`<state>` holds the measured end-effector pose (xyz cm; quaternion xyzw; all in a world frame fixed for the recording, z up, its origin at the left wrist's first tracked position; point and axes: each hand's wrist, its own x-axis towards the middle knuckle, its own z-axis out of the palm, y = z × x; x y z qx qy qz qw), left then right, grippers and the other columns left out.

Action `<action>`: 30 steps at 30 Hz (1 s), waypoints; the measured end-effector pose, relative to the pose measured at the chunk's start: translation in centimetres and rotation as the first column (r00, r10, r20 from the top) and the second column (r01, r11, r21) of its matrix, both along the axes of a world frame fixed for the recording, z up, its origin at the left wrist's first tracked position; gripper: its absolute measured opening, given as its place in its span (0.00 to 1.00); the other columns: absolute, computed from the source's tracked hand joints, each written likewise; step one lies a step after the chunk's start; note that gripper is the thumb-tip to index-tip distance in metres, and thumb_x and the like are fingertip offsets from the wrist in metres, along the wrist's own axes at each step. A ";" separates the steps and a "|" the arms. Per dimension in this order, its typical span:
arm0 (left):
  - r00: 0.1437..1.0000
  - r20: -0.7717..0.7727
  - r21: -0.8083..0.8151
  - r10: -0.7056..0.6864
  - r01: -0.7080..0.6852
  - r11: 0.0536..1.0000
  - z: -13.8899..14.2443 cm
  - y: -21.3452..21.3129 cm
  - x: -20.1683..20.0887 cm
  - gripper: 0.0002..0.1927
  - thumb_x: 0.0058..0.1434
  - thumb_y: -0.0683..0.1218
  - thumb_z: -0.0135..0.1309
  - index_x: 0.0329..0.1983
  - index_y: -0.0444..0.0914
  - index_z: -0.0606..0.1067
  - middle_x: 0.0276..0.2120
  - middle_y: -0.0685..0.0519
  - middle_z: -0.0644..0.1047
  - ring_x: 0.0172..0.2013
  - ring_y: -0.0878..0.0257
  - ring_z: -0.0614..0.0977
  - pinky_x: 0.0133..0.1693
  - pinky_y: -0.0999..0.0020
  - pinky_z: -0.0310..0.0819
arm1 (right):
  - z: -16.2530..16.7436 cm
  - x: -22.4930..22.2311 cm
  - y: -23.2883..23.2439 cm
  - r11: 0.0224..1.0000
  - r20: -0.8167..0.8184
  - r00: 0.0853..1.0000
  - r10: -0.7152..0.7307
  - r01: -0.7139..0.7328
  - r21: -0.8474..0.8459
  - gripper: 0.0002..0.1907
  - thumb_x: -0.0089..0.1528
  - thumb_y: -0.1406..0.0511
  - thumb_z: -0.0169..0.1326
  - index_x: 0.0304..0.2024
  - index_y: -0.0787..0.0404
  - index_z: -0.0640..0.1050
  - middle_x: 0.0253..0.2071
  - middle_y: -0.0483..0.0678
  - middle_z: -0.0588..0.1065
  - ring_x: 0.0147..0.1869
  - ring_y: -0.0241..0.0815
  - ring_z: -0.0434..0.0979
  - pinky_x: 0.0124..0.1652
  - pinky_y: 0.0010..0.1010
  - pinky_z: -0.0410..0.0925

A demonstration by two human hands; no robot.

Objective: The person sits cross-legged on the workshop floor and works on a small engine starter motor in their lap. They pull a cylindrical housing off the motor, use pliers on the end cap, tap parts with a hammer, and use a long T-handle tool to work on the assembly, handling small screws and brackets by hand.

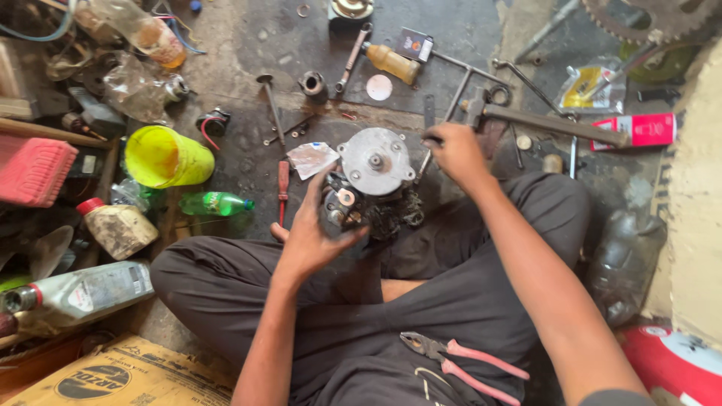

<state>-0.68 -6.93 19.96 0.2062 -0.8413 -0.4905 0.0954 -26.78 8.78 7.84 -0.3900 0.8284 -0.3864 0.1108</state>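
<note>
Motor unit (372,184) half stripped on the floor, I'm mid-job.
My left hand (312,237) grips its dark body; right hand (455,150) pinches a thin tool (427,159) beside the round cover, still on.

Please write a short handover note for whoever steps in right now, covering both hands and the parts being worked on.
Left hand: palm and fingers cupped round the dark, greasy lower body of the round grey metal motor unit, steadying it on the floor between the crossed legs.
Right hand: closed on a thin metal tool at the unit's right edge.
Nearby: red-handled screwdriver on the floor left of the unit; pink-handled pliers on the lap; long hammer behind the right hand.
Done: cannot tell; small loose parts lie on the floor behind.
Left: the silver end plate is on, its centre shaft showing.
</note>
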 end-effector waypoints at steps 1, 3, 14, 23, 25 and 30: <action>0.997 0.082 -0.029 -0.006 0.008 1.000 0.0 -0.6 0.7 0.53 0.42 0.44 0.73 0.71 0.37 0.59 0.61 0.43 0.73 0.60 0.51 0.75 0.59 0.59 0.66 | -1.0 -0.1 -1.4 1.000 -0.006 1.000 0.026 -0.026 -0.015 0.11 0.60 0.66 0.62 0.44 0.60 0.83 0.43 0.55 0.80 0.48 0.56 0.80 0.48 0.42 0.71; 0.994 0.076 -0.056 0.077 -0.072 0.996 0.1 -2.4 2.8 0.42 0.49 0.45 0.70 0.67 0.37 0.66 0.60 0.45 0.75 0.59 0.52 0.77 0.58 0.60 0.70 | -2.3 0.0 -3.3 0.997 -0.118 0.992 0.036 -0.027 0.078 0.11 0.59 0.64 0.62 0.43 0.59 0.84 0.40 0.56 0.79 0.47 0.59 0.78 0.47 0.46 0.70; 0.901 0.054 -0.167 0.430 -0.416 0.894 -3.5 -7.0 7.5 0.20 0.59 0.42 0.62 0.56 0.37 0.76 0.50 0.50 0.80 0.42 0.60 0.82 0.43 0.65 0.76 | -2.5 -1.2 -2.8 0.998 -0.043 0.998 -0.054 0.053 -0.020 0.08 0.53 0.69 0.65 0.33 0.65 0.79 0.34 0.56 0.77 0.40 0.54 0.77 0.40 0.44 0.71; 0.923 0.100 -0.251 0.372 -0.338 0.907 -2.4 -6.1 6.3 0.18 0.59 0.43 0.63 0.53 0.38 0.78 0.48 0.49 0.81 0.41 0.55 0.82 0.42 0.63 0.76 | -1.1 -1.6 10.1 0.925 0.121 0.929 -0.349 0.320 0.205 0.06 0.60 0.65 0.62 0.36 0.61 0.83 0.35 0.55 0.82 0.38 0.47 0.83 0.40 0.39 0.73; 0.922 0.124 -0.297 0.368 -0.319 0.900 -2.3 -5.6 6.0 0.17 0.59 0.45 0.63 0.51 0.40 0.79 0.48 0.50 0.81 0.41 0.54 0.82 0.42 0.62 0.76 | -1.4 -0.4 10.3 0.836 -0.005 0.950 -0.311 0.276 0.475 0.09 0.55 0.62 0.65 0.37 0.57 0.85 0.36 0.58 0.81 0.41 0.56 0.82 0.43 0.46 0.73; 0.934 0.138 -0.380 0.329 -0.257 0.888 -2.2 -5.4 5.7 0.17 0.59 0.46 0.62 0.51 0.42 0.79 0.46 0.49 0.80 0.41 0.51 0.82 0.44 0.59 0.75 | -2.2 -0.5 7.5 0.625 -0.124 0.956 -0.264 0.268 0.733 0.20 0.50 0.55 0.70 0.39 0.60 0.85 0.42 0.63 0.81 0.48 0.64 0.81 0.46 0.51 0.73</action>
